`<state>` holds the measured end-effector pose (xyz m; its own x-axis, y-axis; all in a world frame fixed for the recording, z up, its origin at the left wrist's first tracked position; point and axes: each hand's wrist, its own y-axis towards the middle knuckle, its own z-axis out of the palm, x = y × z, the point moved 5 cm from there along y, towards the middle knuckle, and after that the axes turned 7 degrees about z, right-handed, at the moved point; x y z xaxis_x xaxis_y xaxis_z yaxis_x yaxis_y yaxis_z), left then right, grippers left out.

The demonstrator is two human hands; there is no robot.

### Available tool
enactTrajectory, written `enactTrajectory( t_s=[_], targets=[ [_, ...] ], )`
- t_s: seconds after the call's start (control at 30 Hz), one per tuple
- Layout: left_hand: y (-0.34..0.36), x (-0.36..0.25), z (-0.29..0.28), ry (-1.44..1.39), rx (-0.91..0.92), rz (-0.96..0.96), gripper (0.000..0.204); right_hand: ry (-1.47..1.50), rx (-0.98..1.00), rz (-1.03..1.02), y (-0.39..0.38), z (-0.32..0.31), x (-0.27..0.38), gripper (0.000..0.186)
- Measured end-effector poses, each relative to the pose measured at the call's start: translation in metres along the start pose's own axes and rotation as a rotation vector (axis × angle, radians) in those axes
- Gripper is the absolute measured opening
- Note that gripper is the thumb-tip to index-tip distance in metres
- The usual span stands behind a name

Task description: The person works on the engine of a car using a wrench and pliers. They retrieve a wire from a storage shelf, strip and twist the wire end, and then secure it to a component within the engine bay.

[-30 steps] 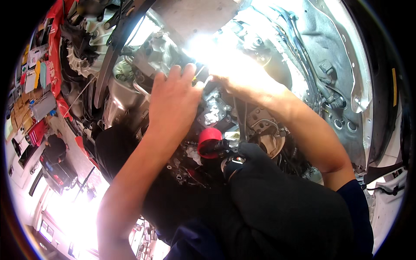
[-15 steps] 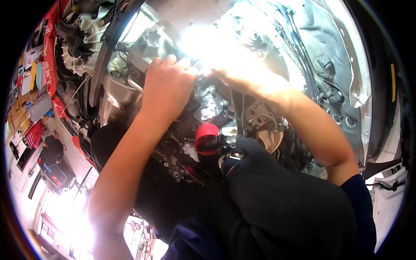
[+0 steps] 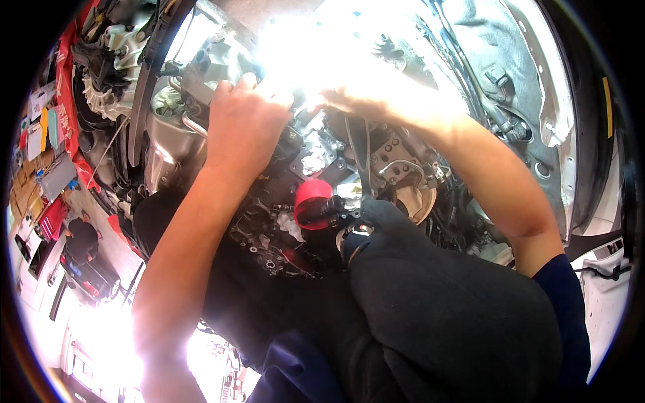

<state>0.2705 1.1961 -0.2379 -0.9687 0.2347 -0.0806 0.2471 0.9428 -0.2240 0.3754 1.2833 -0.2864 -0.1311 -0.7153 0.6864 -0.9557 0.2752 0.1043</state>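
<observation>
My left hand is over the engine bay, its back toward me and its fingers curled closed. What those fingers hold, if anything, is lost in strong glare. Close on its right, my right hand reaches in from the right. The glare washes out its fingers. Just below the hands lies a bright silvery metal part. Nearer to me are a red cylindrical thing and a black, ribbed, tube-like piece across its front. A long metal bar stands to the right of these.
My black-clad leg rests among the engine parts. A silver cylindrical housing is on the left, a dark upright beam beside it. Cables run along the right panel. A person is by a dark car at far left.
The view has shifted slightly, so the engine parts sit a little more to the left and higher. Both hands stay close together in the glare, which covers the right hand more now.
</observation>
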Motion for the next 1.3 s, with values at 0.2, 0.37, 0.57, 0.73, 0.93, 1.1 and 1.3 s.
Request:
enactTrajectory(
  t_s=[0.2,0.37,0.57,0.73,0.93,1.1,1.3],
  targets=[
    [0.002,0.001,-0.002,-0.065,0.040,-0.032,0.016,0.066,0.090,0.223,-0.001,0.006,-0.004,0.016],
    [0.000,0.004,0.004,-0.015,0.021,-0.056,0.015,0.300,0.085,0.066,-0.004,-0.035,0.014,0.012],
    [0.000,0.004,0.003,-0.083,0.014,-0.050,0.015,0.150,0.163,0.214,0.001,0.009,-0.011,0.007],
    [0.003,0.003,0.000,-0.028,0.048,-0.010,0.015,0.042,0.002,0.086,-0.005,0.007,-0.006,0.009],
    [-0.002,-0.001,-0.001,-0.021,-0.036,-0.036,0.013,-0.015,0.072,0.145,-0.009,0.006,-0.001,0.010],
    [0.000,-0.005,-0.007,-0.053,-0.028,-0.031,0.011,0.141,-0.196,0.013,-0.023,-0.002,-0.001,0.022],
    [-0.007,-0.014,-0.003,0.068,0.028,-0.065,0.009,0.595,0.048,0.308,-0.025,-0.022,0.011,0.035]
  ],
)
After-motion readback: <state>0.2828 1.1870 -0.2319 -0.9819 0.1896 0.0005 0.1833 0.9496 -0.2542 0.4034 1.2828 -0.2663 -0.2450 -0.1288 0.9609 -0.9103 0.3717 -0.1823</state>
